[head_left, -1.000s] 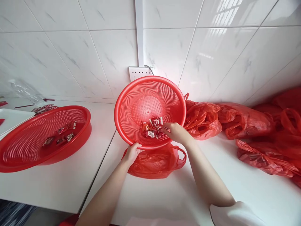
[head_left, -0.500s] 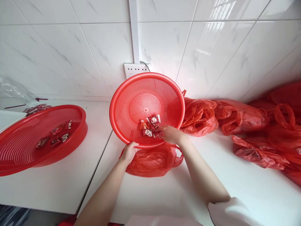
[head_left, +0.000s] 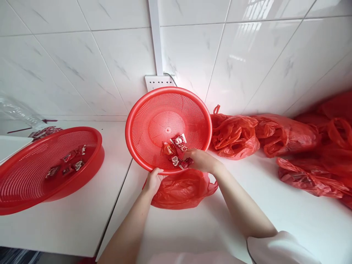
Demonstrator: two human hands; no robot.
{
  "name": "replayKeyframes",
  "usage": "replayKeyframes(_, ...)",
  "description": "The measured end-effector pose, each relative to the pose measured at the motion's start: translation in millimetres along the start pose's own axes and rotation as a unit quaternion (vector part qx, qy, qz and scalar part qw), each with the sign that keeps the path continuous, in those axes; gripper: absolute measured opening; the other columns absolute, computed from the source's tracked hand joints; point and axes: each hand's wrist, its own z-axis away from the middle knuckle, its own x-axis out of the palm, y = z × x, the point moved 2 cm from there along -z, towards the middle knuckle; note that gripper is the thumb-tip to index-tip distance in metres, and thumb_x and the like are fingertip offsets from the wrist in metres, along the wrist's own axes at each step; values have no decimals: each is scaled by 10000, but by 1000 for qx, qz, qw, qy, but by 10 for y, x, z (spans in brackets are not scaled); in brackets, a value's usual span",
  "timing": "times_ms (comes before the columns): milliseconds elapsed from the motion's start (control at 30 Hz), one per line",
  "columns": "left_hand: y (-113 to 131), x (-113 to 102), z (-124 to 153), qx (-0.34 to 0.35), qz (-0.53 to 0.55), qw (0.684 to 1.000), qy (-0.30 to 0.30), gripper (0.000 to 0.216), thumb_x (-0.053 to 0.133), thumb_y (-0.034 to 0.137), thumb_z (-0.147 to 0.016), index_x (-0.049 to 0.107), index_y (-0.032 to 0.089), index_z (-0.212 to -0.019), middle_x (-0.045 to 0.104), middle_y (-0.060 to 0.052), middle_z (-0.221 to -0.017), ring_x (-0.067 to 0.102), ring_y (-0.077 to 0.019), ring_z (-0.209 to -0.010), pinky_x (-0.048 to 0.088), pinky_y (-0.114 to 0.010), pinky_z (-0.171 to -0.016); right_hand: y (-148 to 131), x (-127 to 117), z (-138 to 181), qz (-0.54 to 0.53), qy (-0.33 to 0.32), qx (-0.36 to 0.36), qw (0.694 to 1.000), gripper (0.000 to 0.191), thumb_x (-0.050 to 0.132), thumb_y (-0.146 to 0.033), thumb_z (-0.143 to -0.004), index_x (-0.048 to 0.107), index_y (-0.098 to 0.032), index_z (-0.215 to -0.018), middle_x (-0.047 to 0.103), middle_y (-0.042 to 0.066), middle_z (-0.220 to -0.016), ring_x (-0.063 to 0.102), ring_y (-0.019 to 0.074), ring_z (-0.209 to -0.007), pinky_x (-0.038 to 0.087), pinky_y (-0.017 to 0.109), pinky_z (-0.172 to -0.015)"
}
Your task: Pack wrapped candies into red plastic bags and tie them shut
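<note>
A round red mesh basket (head_left: 154, 106) is tilted up toward me against the tiled wall. My left hand (head_left: 153, 181) grips its lower rim, fingers curled over the edge. Several small red and white wrapped candies (head_left: 177, 142) lie at the basket's low side. My right hand (head_left: 200, 161) reaches in there, fingers pinched on one or two of the candies at the rim. Directly under the basket's edge sits an open red plastic bag (head_left: 181, 190) on the white counter.
A second red mesh basket (head_left: 33, 183) with several candies stands flat at the left. Several filled red plastic bags (head_left: 275, 135) are piled along the wall at the right. A white wall socket (head_left: 156, 81) sits behind the tilted basket. A gap runs between the two countertops.
My right hand has drawn candies down from the basket's inside to its lower rim. The view has shifted slightly; my left hand keeps its hold on the rim.
</note>
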Motion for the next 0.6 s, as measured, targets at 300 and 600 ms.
replayKeyframes(300, -16, -39, -7, -7, 8, 1000, -3, 193, 608, 171, -661, 714, 110, -810, 739, -94, -887, 683, -282, -944, 523, -420, -896, -159, -181, 54, -64, 36, 3, 997, 219, 496, -240, -926, 686, -211, -1031, 724, 34, -850, 632, 144, -708, 405, 241, -660)
replayKeyframes(600, -26, -13, -17, 14, 5, 1000, -4, 260, 614, 176, -659, 721, 100, -884, 743, -105, -963, 685, -293, -959, 520, -427, -898, -194, -55, 80, -164, -41, -17, 985, 242, 549, -298, -909, 674, -198, -1090, 722, 29, -873, 642, 151, -737, 461, 252, -688)
